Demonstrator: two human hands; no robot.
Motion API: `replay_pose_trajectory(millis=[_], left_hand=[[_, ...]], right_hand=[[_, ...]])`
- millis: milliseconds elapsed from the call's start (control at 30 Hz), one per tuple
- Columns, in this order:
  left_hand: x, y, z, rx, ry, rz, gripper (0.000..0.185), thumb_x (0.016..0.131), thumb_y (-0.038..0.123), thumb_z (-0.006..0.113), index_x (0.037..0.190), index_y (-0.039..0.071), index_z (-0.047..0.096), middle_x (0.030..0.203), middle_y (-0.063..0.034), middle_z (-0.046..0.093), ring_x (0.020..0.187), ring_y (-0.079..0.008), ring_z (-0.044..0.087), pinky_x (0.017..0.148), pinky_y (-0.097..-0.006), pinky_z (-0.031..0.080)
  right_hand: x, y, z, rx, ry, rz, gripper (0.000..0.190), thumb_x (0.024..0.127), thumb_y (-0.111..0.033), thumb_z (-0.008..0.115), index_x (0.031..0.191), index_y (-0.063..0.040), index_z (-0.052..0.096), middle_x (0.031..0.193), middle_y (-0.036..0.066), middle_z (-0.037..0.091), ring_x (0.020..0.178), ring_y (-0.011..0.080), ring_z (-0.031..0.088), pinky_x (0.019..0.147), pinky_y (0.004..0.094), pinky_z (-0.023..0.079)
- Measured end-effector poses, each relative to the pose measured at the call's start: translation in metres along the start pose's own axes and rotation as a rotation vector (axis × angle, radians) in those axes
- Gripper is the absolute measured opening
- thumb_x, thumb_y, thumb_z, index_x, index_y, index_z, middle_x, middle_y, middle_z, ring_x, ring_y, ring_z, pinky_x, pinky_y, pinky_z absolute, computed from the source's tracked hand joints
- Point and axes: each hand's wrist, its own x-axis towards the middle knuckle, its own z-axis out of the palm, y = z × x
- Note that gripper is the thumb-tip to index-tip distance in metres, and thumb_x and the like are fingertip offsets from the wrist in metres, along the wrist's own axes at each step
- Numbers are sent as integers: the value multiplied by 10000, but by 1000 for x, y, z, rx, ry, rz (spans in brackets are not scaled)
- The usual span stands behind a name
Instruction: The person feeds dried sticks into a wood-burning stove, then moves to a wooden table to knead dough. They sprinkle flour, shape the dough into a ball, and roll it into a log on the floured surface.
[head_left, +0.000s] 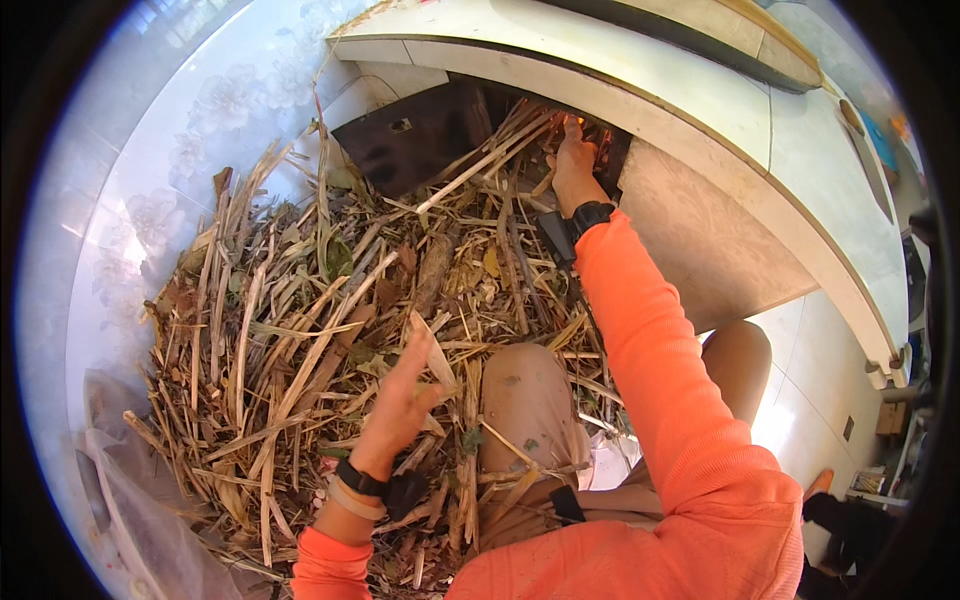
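My right hand (574, 161) reaches into the dark opening of a tiled stove, close beside glowing embers and a small flame (564, 118). Its fingertips are partly lost against the glow, so I cannot tell whether it grips anything. Long dry stalks (487, 163) lean into the opening just left of that hand. My left hand (405, 394) is over a heap of dry stalks, twigs and leaves (300, 337); a pale, flat strip of dry plant matter (435, 352) is at its fingers, and whether they hold it is unclear. Both wrists wear black straps.
A dark metal sheet (420, 139) stands left of the opening. The white tiled stove ledge (637, 67) curves overhead, with a knife (866, 161) on it at the right. A beige panel (705, 232) is right of my forearm. Clear plastic sheeting (150, 510) lies at lower left.
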Motion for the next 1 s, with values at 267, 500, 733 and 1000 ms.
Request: replay_pose_trajectory(millis=[267,500,733,1000], left_hand=[[-41,-43,29,772,-32,-111,854,928,223,737,1609,29,261,1681,-215,221,1529,-407,269,1219,-590,206],[-44,-85,39,818,-128,-200,776,1000,308,648,1619,57,252,1720,-164,133,1582,-371,141,1207,-643,209],[-35,-103,44,769,-200,-242,724,1007,370,627,1597,105,300,1725,-126,130,1591,-318,129,1226,-633,175],[-34,-105,43,722,-210,-214,694,1029,337,583,1602,84,285,1726,-160,102,1587,-364,114,1209,-671,157]], right_hand=[[-90,35,-29,13,-221,193,741,1079,-142,487,1597,83,8,1308,279,551,999,313,665,635,380,562],[-35,27,-13,189,-202,9,229,1095,-109,437,1211,88,447,1162,220,614,705,261,616,569,420,507],[-34,0,-15,201,44,45,371,1086,-253,527,1257,76,527,975,165,684,689,232,634,563,371,507],[-97,90,-37,-142,-175,400,455,1063,-205,586,1348,123,452,990,247,701,602,248,659,394,353,385]])
